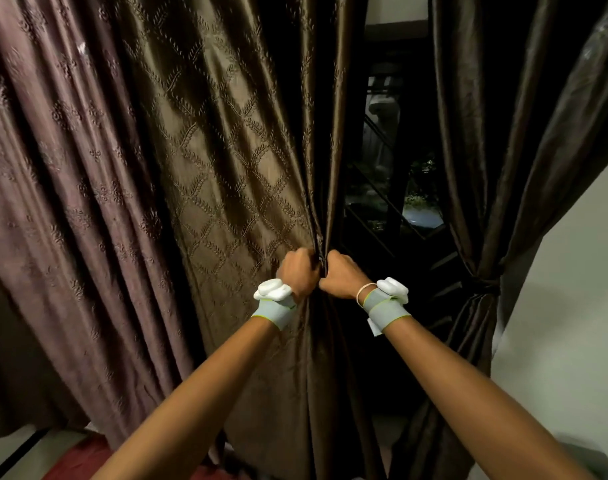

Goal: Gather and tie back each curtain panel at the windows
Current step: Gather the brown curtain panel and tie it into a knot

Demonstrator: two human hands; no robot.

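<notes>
Both hands meet at the gathered waist of the brown leaf-patterned curtain panel (226, 161). Left hand (298, 271) is curled into a fist round the bunched folds, knuckles toward the camera, and the right hand (340, 273) is curled the same way just beside it — the two fists nearly touch, with a narrow ridge of pinched cloth showing between them. What the fingers do on the far side is hidden.

From the hands the panel fans upward and to the left in wide pleats; below them it hangs in a tight column between the two forearms. Each wrist wears a grey band with a white device, the left wristband (274, 303) and the right wristband (387, 303).

Farther left of the left hand hangs a mauve embroidered curtain (53, 168). Up and to the right of the right hand lies the dark window opening (392, 168), and beyond it a plain dark panel (503, 133) — already cinched by a tie (484, 284) at about the hands' height, well apart from them.
</notes>
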